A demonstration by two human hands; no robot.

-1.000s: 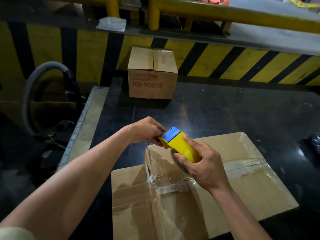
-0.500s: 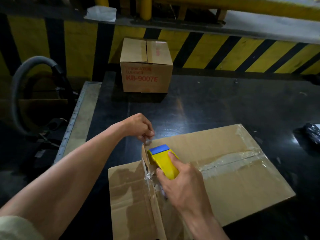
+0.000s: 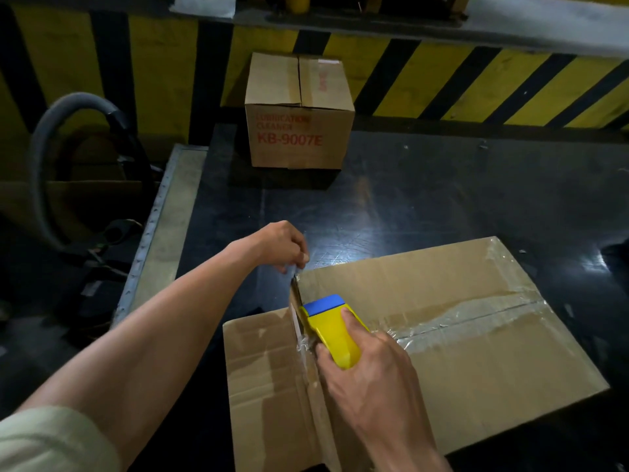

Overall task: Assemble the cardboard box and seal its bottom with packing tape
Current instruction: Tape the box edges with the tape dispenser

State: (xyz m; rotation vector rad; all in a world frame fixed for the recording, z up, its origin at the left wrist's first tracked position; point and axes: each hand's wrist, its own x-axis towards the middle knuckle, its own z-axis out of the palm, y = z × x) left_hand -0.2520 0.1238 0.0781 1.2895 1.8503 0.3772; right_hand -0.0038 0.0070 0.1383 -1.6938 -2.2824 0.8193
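Dispenser is lower than a second ago: your right grip [image 3: 371, 379] has brought the yellow tape dispenser [image 3: 332, 330] from up by the far corner back along the left edge of the cardboard box [image 3: 476, 376], toward you. Left grip [image 3: 280, 247] has hardly shifted.

Box sits bottom-up on the dark worktop [image 3: 425, 206], flaps closed. One strip of clear tape [image 3: 469, 318] already lies along the centre seam, wrinkled. Second carton [image 3: 299, 110], printed KB-9007E, stands well apart at the back.

Doing this step well, as I judge it:
- Keep the pinched end anchored and taut so the strip lays without creases.
- Draw the dispenser in one straight line along the edge, pressing as you go.
- Run past the near corner before cutting, then rub the strip down onto both faces.
- Slack at the far corner would likely repeat the wrinkles seen on the centre seam.

Grips: the left one is closed in a pinch, thumb and fingertips on what looks like the tape's free end, just above the box's far left corner. The right one is wrapped round the dispenser, forefinger laid along its yellow back, blue nose pointing away from you.

Pose: left forearm reaches long and diagonal from the lower left, wrist bent over. Right wrist comes up from below, hand over the box edge, dispenser tilted down onto it.
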